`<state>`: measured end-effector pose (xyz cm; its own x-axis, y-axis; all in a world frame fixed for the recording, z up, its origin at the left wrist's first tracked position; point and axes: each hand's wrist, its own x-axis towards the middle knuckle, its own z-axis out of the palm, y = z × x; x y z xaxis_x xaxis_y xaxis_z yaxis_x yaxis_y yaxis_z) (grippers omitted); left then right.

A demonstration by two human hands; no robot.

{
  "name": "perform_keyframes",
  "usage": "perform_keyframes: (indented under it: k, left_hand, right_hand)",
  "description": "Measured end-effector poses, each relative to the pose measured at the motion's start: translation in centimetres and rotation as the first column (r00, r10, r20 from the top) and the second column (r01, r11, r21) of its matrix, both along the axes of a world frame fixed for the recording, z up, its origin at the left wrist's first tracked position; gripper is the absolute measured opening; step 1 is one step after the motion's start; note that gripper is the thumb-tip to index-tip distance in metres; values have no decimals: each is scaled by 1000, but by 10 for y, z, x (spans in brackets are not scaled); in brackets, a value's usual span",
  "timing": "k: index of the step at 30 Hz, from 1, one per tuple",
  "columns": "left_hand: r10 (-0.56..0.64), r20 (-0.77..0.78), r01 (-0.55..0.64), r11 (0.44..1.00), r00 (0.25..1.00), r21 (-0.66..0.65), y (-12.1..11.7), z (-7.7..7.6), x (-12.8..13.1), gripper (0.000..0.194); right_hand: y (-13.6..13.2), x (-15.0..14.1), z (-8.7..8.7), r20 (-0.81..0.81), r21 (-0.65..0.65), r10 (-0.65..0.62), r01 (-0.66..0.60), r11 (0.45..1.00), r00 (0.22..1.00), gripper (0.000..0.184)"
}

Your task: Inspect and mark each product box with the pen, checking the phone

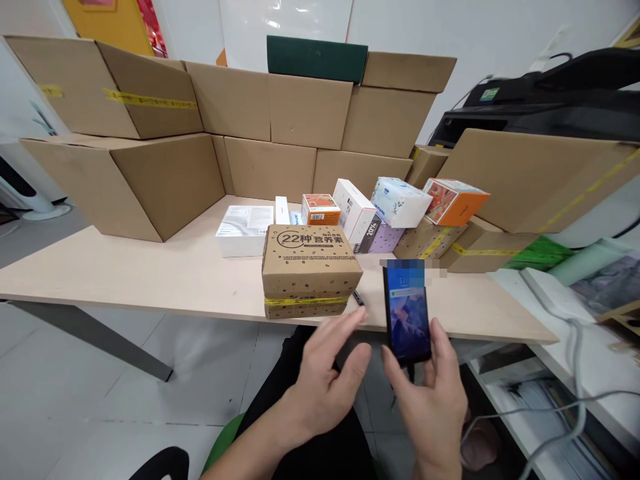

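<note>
A smartphone with a lit blue screen stands upright in my right hand, gripped by its lower sides. A dark cable hangs from the phone's bottom end. My left hand is held out to the left of the phone, thumb and fingers apart, with nothing in it. Just beyond that hand, a brown cardboard carton with dark Chinese print and yellow tape sits at the table's front edge. Between carton and phone lies a small dark object, partly hidden by the carton.
The table has a white box, an orange-topped box, a tall white box, a tissue pack and an orange box. Large cardboard boxes wall the back and sides. Right stands a black printer; cables hang below.
</note>
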<state>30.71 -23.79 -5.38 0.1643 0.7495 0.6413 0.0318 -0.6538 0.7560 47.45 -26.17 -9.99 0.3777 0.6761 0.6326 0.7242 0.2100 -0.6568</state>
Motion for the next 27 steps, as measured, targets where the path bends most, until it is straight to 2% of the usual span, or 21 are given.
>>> perform_keyframes:
  k: [1,3,5,7,9,13,15,18,20,22,24,25,27]
  left_hand:
    - [172,-34,-165,974,985,153,2,-1,-7,53]
    - [481,10,-453,819,877,353,10,-4,-23,57]
    - [654,76,-625,673,752,396,19,-4,-38,57]
    - [739,68,-702,602,671,381,29,-2,-51,54]
    - [770,-16,-720,604,638,342,37,0,-59,51]
    - [718,-216,-688,696,662,204,45,3,-66,44]
    - [698,-261,-684,713,667,157,46,4,-67,41]
    - [692,-298,-688,713,658,136,47,6,-69,40]
    - [688,-313,-685,716,655,139,47,7,-70,40]
    - [688,-318,-681,716,652,152,48,8,-72,40]
    - [692,-317,-681,714,649,163,49,8,-72,39]
    - [693,-311,-680,713,650,169,50,8,-72,39]
    - [695,-294,-675,715,656,184,50,7,-72,38]
  right_hand:
    - [5,10,2,46,-25,-54,55,998,997,79]
    - [15,32,6,157,-74,-128,141,987,979,78]
    - [27,53,9,262,-135,-124,164,977,957,77]
    - [38,72,9,345,-207,-89,168,964,934,77]
    - [48,86,7,403,-286,-50,178,941,914,77]
    - [63,108,1,438,-429,17,192,883,899,75]
    - [70,119,-3,427,-469,34,189,863,904,76]
    - [78,132,-8,402,-500,62,163,850,913,76]
    - [79,131,-8,411,-464,61,151,873,910,78]
    - [78,117,-4,424,-356,34,132,925,905,81]
    - [72,88,4,392,-242,44,57,969,919,78]
    - [69,69,9,344,-225,96,-17,974,934,73]
    - [63,27,19,246,-284,270,-197,938,931,65]
